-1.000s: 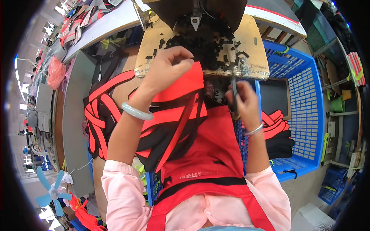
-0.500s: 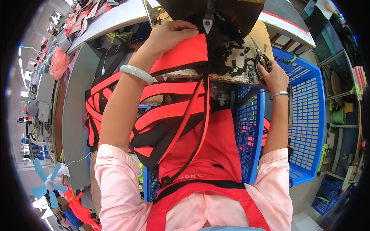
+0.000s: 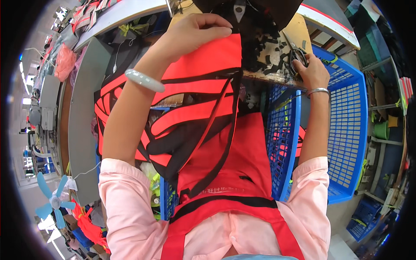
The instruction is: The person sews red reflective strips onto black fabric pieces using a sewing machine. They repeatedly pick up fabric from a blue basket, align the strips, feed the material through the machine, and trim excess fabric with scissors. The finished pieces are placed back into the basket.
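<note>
My left hand (image 3: 190, 37) is closed on the far edge of a bright red-orange fabric piece with black edging (image 3: 212, 56), thumb and fingers together at its corner. The piece hangs toward me in several curved strips and black bands, over the front of my red apron (image 3: 242, 151). Just beyond the corner is a pointed metal part (image 3: 238, 13) under a dark machine housing (image 3: 277, 11). At the right of the worktable my right hand (image 3: 315, 74) is closed on scissors (image 3: 297, 55) by their black handles, blades pointing away from me.
Small black scraps (image 3: 266, 56) cover the wooden tabletop (image 3: 303, 32). Blue plastic baskets (image 3: 346, 117) stand below and to the right, one holding similar red-orange pieces. A grey panel (image 3: 84, 121) rises at the left, beyond it a light blue fan (image 3: 55, 201).
The fabric's far corner, with my left hand on it, has come slightly toward me, away from the pointed metal part. My right hand stays on the scissors. The whole view has shifted a little.
</note>
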The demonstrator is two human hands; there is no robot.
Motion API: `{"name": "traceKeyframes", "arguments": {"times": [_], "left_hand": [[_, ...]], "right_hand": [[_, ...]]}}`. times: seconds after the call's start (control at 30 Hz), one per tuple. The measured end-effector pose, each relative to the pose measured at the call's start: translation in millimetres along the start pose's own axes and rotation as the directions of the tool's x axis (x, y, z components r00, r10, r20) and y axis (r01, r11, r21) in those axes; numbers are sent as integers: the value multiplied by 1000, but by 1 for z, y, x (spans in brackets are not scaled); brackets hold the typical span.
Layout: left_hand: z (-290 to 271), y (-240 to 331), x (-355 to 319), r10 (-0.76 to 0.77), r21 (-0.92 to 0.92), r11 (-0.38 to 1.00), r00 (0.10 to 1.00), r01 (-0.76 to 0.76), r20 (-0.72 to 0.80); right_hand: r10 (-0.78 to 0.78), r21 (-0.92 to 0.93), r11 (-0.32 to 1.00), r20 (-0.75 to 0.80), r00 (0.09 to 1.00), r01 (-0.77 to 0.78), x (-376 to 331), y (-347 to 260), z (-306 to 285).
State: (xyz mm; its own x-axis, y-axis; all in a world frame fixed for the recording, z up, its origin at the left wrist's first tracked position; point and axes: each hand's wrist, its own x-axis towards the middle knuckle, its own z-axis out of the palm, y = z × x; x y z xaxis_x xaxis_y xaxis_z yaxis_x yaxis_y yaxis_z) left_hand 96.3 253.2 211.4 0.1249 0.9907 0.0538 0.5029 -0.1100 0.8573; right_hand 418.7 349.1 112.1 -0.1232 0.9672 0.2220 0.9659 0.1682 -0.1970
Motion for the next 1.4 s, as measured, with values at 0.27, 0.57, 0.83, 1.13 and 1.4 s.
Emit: {"name": "traceKeyframes", "arguments": {"times": [0.27,0.57,0.83,1.13,1.4], "left_hand": [[2,24,-105,6,-42,999,1000,-5,25],[-30,51,-235,47,-61,996,948,-70,-315],[-65,70,-319,180,91,984,824,-155,-537],[-96,106,-403,282,219,959,622,-178,-730],[-193,107,-516,173,123,982,443,-140,-880]], "right_hand": [[-142,329,922,-204,969,205,-46,-14,-11],[-437,792,526,564,701,-309,-213,-52,170],[-662,869,13,378,647,-495,-227,-161,128],[-772,865,-116,231,592,-488,-210,-219,109],[-659,879,-333,43,751,-342,-221,-251,38]]}}
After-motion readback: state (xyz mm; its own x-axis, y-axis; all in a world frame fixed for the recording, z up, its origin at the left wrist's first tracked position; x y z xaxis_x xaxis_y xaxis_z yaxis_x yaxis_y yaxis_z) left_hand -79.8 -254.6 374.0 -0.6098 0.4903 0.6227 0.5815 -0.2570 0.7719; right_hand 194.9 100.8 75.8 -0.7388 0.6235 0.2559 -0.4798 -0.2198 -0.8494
